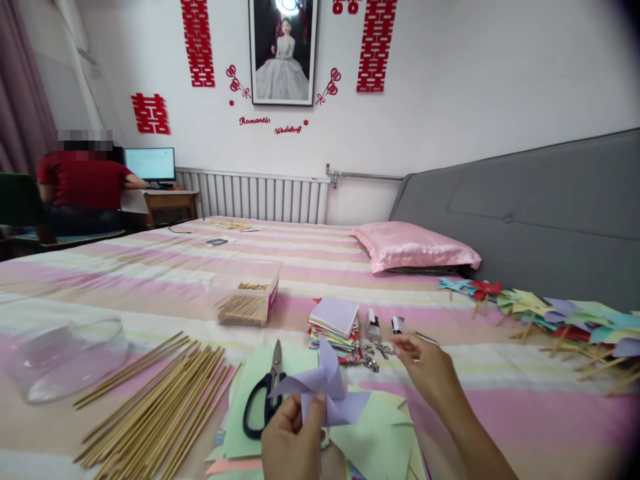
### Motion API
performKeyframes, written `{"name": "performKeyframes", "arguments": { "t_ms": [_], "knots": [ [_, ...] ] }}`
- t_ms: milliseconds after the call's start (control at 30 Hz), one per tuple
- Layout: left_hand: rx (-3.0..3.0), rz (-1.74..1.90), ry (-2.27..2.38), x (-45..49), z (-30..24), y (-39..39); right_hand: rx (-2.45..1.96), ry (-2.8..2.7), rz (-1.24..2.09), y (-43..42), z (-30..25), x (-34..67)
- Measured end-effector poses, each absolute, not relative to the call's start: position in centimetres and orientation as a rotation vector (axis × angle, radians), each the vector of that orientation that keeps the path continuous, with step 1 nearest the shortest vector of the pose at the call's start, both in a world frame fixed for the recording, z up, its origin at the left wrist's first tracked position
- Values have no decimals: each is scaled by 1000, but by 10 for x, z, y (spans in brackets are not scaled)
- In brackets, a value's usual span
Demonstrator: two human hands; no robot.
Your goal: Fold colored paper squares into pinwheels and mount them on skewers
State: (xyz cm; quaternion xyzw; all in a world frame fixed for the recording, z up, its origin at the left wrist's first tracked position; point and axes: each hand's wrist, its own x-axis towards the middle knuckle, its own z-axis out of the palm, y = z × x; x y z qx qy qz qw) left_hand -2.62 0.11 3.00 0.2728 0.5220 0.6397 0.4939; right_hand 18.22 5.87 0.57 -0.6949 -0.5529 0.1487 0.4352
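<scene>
Toward the near left corner of the bed (540,427), the long sticks (165,407) lie bare and look unused; at the middle of the near edge, the left hand (293,437) pinches the purple pinwheel (327,393) between thumb and fingers, its vanes turned in but no stick clearly seen on it, so it seems part made; just beyond, the paper squares (335,317) sit stacked and flat, apparently still to be folded; the right hand (427,367), fingertips drawn together, is near the metal bits (371,363), and I cannot tell whether it grips one; along the headboard edge, the other pinwheels (570,317), on sticks, look finished. Counted from the left: one clear tub (50,373); a few dozen long sticks, too overlapped for exactness; one clear box (274,293) of short sticks (243,310), uncountable; one pair of scissors (273,383); one purple pinwheel in hand; one stack of squares; two small boxes (373,327); metal bits too small to count; at least six finished pinwheels, overlapping.
</scene>
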Motion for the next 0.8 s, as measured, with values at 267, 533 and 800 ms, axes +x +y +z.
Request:
{"name": "performKeyframes", "arguments": {
  "t_ms": [267,533,800],
  "knots": [
    [651,1518,1222,-23,25,2,-1865,-1537,292,84,-48,193],
    [613,1507,1177,-21,28,1,-1873,-1673,294,89,-56,196],
    [606,1470,1159,-22,26,1,-1838,-1650,357,87,-55,194]
  ]
}}
